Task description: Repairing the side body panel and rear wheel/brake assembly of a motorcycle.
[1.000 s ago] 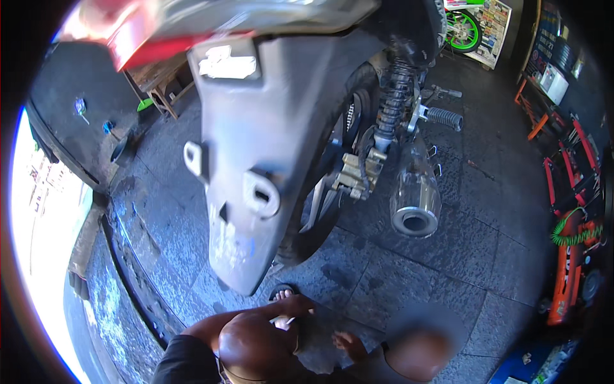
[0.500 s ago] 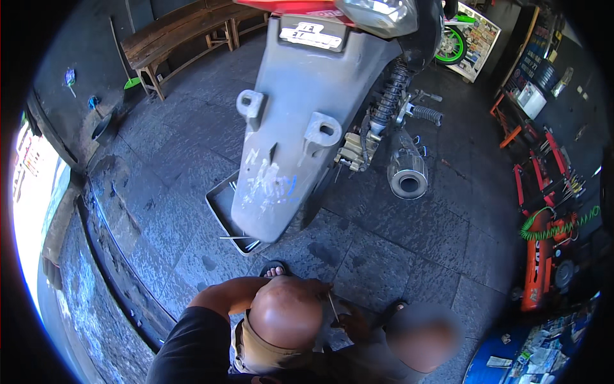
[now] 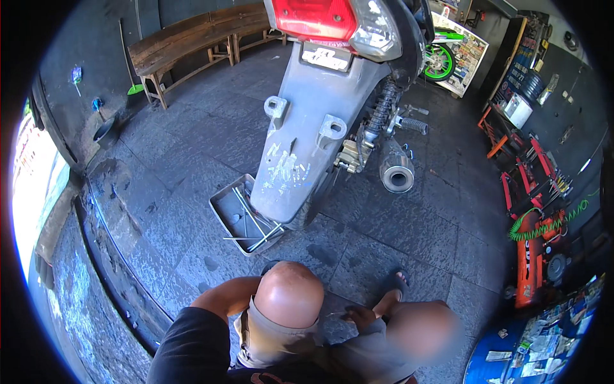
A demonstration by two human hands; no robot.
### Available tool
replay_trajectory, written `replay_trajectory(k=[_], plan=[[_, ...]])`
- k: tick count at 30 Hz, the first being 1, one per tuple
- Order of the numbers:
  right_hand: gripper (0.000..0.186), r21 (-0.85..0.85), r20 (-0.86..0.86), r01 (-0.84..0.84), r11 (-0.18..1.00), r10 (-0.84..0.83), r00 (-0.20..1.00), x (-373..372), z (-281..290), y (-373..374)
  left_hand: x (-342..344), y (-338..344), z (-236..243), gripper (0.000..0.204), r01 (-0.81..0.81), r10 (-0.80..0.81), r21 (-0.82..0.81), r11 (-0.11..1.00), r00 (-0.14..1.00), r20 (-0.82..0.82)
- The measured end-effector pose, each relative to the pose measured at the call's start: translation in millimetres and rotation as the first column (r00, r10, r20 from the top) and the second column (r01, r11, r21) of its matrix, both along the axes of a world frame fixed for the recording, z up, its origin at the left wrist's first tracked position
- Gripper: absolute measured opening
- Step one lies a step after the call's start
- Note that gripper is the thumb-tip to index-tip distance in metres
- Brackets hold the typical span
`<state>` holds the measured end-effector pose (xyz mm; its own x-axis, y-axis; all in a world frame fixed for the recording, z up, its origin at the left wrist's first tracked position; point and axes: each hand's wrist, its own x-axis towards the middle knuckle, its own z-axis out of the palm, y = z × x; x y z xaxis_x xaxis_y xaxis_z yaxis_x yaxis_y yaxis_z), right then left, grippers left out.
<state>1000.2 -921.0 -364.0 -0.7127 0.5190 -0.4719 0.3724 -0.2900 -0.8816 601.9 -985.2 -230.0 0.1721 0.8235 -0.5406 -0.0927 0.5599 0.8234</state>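
Note:
My left forearm [image 3: 225, 296] passes behind my bent left knee [image 3: 291, 294], which hides the hand. Low between my knees, near my right ankle, is my right hand [image 3: 361, 317]. Its fingers are dark and small, so their grip and anything in them cannot be made out. Ahead stands a motorcycle, its grey rear fender [image 3: 300, 141] pointing toward me, with a red tail light [image 3: 313, 19] above. Beneath the fender's tip lies a metal tray [image 3: 220, 208] with several thin metal rods [image 3: 249, 211]; one sticks out over its left rim. Neither visible arm touches the motorcycle.
The exhaust muffler [image 3: 398, 174] and footpeg [image 3: 414, 125] jut out right of the rear wheel. A red compressor [image 3: 528, 262] with a green coiled hose and a blue surface [image 3: 505, 349] with papers stand at right. A wooden bench [image 3: 182, 48] is far left.
The thin metal tool seen between my hands is no longer visible. My left hand has gone behind the knee; my right foot has come forward. The view has shifted, revealing more tail light and tray.

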Motion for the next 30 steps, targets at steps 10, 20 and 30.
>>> replay_trajectory(k=[10, 20, 30], plan=[[0.042, 0.902, -0.088, 0.290, 0.321, -0.520, 0.850, 147, 98, 86, -10, -53, -18, 0.044, -0.126, 0.125, -0.005, 0.992, 0.991, -0.046], [0.017, 0.562, 0.076, 0.168, 0.810, -0.253, 0.964, -40, 397, 156, -61, -42, -27, 0.047, -0.203, 0.193, -0.049, 0.978, 0.968, -0.162], [0.023, -0.183, -0.115, -0.177, 0.967, 0.158, 0.981, -194, 377, 169, -68, 50, 164, 0.080, 0.567, -0.499, 0.160, 0.808, 0.803, -0.326]])
